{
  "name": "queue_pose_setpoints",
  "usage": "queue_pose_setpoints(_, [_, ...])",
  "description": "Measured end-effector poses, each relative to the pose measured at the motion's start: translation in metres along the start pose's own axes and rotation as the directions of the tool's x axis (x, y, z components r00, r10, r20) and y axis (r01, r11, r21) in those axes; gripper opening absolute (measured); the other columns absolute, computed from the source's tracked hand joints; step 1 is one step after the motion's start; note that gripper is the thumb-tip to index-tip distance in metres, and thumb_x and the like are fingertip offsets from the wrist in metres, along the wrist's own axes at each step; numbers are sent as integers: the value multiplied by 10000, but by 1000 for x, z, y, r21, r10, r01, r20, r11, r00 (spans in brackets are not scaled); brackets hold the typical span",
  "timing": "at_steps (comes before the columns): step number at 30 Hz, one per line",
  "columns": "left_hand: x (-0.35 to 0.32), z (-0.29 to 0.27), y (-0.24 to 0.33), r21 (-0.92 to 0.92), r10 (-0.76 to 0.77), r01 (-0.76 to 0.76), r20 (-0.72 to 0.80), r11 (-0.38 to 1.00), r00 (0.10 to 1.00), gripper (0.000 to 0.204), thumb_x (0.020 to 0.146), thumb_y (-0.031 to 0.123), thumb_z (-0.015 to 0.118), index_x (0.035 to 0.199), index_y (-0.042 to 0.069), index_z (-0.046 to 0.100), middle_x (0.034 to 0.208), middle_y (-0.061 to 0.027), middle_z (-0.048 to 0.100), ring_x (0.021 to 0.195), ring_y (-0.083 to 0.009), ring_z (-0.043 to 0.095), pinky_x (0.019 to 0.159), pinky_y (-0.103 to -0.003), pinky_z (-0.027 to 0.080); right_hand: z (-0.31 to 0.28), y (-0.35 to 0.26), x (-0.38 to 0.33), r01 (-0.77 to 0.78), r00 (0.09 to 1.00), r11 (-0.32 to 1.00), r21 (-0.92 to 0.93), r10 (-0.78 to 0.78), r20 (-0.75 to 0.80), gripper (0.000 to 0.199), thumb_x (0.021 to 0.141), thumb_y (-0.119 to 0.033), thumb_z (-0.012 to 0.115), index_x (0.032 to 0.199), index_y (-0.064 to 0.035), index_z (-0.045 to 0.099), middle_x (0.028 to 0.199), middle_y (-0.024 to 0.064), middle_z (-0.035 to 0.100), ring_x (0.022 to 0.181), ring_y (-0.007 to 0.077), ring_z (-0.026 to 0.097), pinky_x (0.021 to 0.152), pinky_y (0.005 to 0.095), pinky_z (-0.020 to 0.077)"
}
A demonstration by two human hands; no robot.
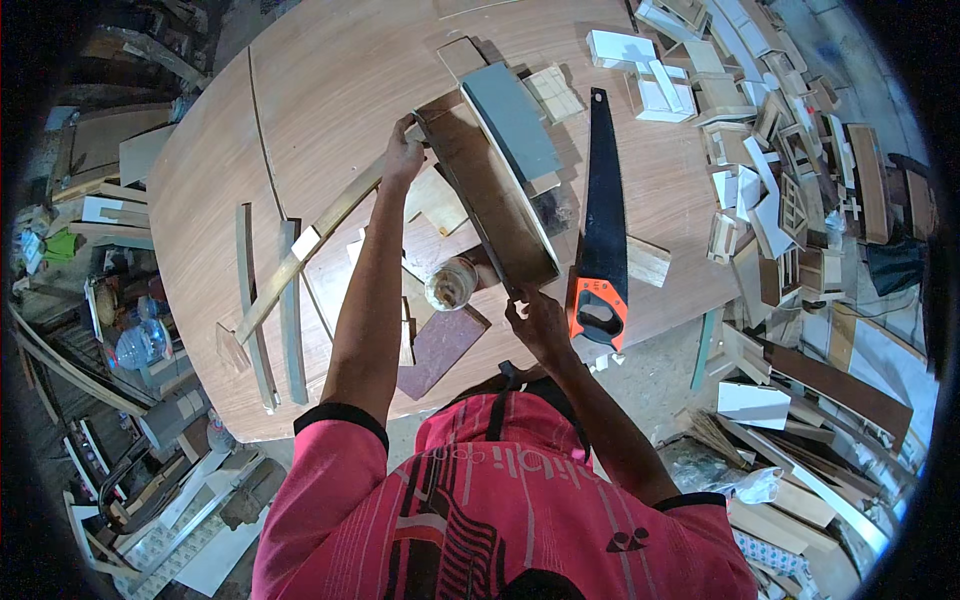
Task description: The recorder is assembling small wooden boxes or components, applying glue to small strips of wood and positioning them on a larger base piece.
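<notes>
A long, narrow wooden box (490,190), open-faced with a brown inside, lies slanted across the middle of the table between my hands. My left hand (405,155) is closed on its far left corner. At the near end, my right hand (540,325) pinches the corner of the same box. A grey-blue panel (512,122) lies along the box's right side; whether it is joined to the box I cannot tell. Left of the box's near end stands a jar (450,285) with a messy rim. A pale wooden strip (345,208) runs down-left from beside my left wrist.
A handsaw (604,200) with an orange handle lies right of the box. Two dark strips (292,310) (250,300) and a purplish board (445,350) are on the table (205,180). White blocks (622,50) and piled wooden frames (790,190) crowd the right; offcuts cover the floor both sides.
</notes>
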State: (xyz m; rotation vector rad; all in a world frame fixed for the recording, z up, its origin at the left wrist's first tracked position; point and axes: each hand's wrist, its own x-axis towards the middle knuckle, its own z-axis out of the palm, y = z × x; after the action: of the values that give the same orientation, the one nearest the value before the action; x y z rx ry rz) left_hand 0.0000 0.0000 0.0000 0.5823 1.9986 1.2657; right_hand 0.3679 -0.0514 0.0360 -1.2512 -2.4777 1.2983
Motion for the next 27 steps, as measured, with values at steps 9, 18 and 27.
queue_pose_setpoints(9, [5, -2, -9, 8, 54, -54, 11, 999, 999, 589, 776, -32, 326, 1350, 83, 393, 1274, -113, 517, 926, -229, 648, 722, -358, 524, 1, 4, 1, 133, 989, 990, 47, -129, -77, 251, 807, -138, 627, 1027, -55, 537, 780, 151, 655, 703, 342, 642, 617, 470, 481])
queue_pose_setpoints(18, [-2, -4, -2, 47, 127, -126, -24, 991, 992, 587, 777, -23, 341, 1352, 82, 392, 1320, -113, 481, 931, -210, 637, 692, -332, 531, 4, 10, 3, 68, 998, 998, 14, -68, 16, 324, 816, -200, 627, 1082, -43, 528, 760, 175, 638, 686, 341, 632, 617, 465, 482])
queue_pose_setpoints(27, [-5, -4, 5, 52, 63, -62, -7, 997, 998, 586, 773, 21, 348, 1356, 64, 389, 1313, -125, 490, 922, -224, 642, 716, -352, 526, -2, 8, -2, 99, 995, 995, -31, -100, -28, 350, 834, -228, 618, 1110, -33, 528, 767, 167, 628, 704, 342, 629, 624, 458, 486])
